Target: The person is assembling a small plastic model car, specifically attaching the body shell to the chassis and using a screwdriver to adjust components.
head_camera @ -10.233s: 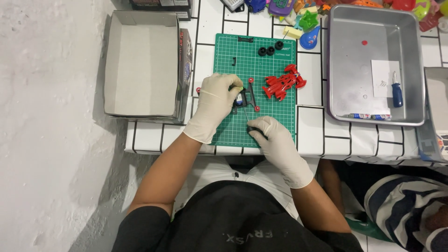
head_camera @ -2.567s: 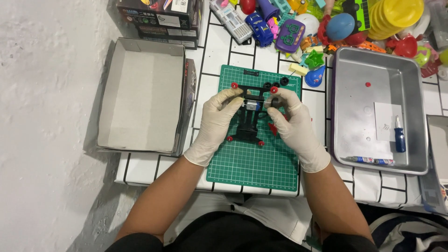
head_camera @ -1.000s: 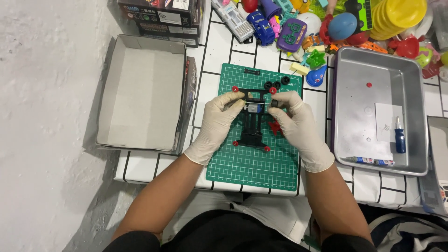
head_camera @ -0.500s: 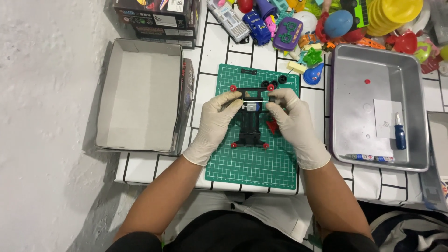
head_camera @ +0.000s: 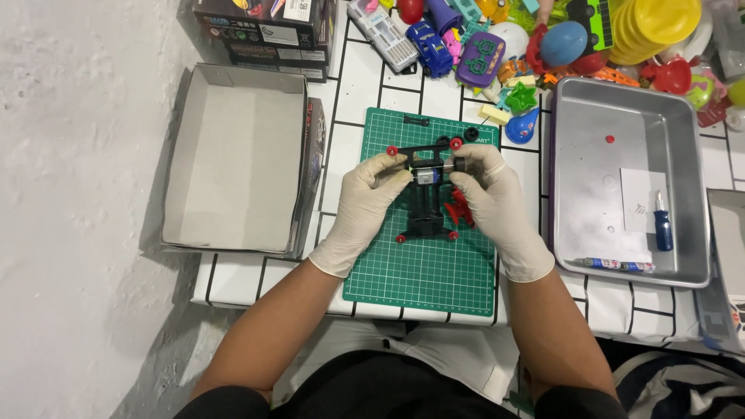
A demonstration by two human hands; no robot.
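I have both gloved hands on the black toy car frame, which sits over the upper half of the green cutting mat, my landmark for everything here. My left hand has its fingers curled closed on the frame's left side, near the silver motor block in the middle. My right hand is closed on the frame's right side, fingertips pinching at a small black wheel. Small red rollers show at the frame's corners. A red part lies on the mat just under my right palm, partly hidden.

Left of the mat stands an open cardboard box. Right of the mat is a metal tray holding a blue-handled screwdriver and a pen. Beyond the mat's far edge lies a heap of coloured plastic toys.
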